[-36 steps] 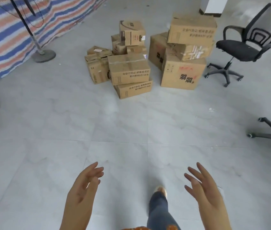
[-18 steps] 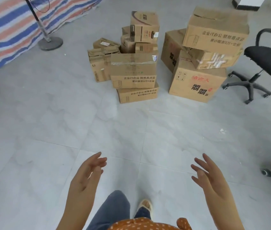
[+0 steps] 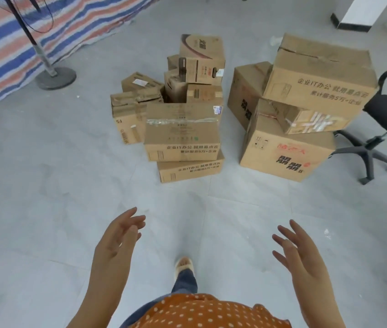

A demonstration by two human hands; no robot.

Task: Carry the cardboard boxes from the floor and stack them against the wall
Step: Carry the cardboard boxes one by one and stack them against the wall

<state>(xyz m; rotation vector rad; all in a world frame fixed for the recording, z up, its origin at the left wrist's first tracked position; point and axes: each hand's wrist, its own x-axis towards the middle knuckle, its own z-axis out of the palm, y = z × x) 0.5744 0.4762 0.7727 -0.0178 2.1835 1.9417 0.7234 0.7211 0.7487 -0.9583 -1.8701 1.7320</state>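
Cardboard boxes are sitting in a loose heap on the tiled floor at twelve o'clock from the person, none yet lifted. At the near front of the heap, a taped carton is resting on a flat carton; at one o'clock a three-high stack is standing, topped by a large printed carton that is sitting askew on a crumpled one.

Compared with the frames a second and half a second back, the heap is filling more of the view and lying closer, so the person is judged to be walking toward it; the pickup is therefore coming up, and no carrying has begun.

The left hand and the right hand are hovering at seven and five o'clock, palms facing inward, each grip apart with fingers spread and holding nothing. Between them a slippered foot is stepping forward.

A fan stand is standing at ten o'clock before a striped tarpaulin; an office chair is standing at two o'clock, just beside the tall stack.
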